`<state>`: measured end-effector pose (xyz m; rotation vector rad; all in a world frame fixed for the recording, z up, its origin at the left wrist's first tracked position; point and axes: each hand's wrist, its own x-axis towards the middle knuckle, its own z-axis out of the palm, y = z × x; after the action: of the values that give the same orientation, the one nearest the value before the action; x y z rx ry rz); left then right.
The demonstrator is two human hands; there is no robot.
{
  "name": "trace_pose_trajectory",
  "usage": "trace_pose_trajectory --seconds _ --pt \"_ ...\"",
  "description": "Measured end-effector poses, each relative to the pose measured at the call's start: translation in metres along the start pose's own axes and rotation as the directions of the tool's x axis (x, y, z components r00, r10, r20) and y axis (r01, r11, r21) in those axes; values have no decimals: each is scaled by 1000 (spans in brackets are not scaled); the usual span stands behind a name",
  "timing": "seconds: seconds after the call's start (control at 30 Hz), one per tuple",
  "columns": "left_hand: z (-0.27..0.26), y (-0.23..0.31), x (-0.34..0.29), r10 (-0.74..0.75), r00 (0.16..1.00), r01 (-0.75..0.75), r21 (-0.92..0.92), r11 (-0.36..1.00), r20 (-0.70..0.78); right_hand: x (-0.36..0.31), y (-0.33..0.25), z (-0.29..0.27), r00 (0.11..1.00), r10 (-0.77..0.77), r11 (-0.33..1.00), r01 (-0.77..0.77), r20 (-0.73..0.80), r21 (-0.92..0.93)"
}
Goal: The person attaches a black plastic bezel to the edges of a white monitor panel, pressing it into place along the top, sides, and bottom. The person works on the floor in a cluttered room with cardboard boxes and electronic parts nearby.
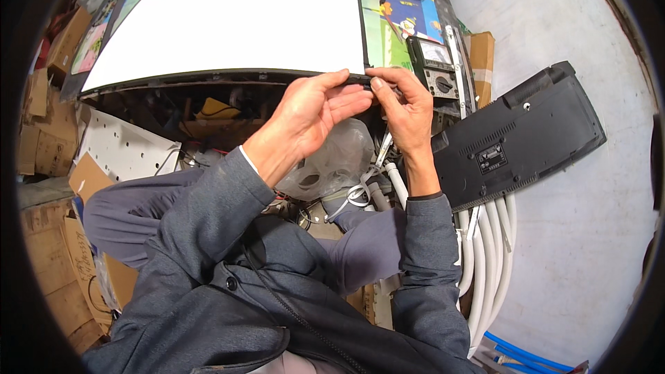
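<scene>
At the near-right corner of the flat white rectangular panel (228, 31), the right hand (409, 107) pinches a thin black plastic-looking strip (358, 79), the left hand (305, 112) loosely open beside it; uneven thumb pressure (a plausible cause) might snap it.

There is room to pass above the wide, flat, bright white panel (235, 28). Right of it, a black box-shaped meter with a round dial (440, 73) and a big black plastic cover (526, 142) block the way. Below, so does a crumpled see-through plastic bag (339, 152).
</scene>
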<state>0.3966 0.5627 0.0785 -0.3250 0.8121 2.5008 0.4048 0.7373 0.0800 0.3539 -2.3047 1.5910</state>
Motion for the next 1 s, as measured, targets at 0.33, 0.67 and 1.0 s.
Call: trace_pose_trajectory --seconds 0.33,0.67,1.0 --pt "-4 -1 1 -10 999 11 -21 1000 42 -1 -1 5 999 25 999 -24 -42 31" --pt "-10 -7 3 -33 999 32 80 996 13 -2 6 3 997 80 996 -79 -12 42" --pt "-17 -16 7 -30 999 27 115 993 27 -4 14 7 998 65 998 -65 7 13"
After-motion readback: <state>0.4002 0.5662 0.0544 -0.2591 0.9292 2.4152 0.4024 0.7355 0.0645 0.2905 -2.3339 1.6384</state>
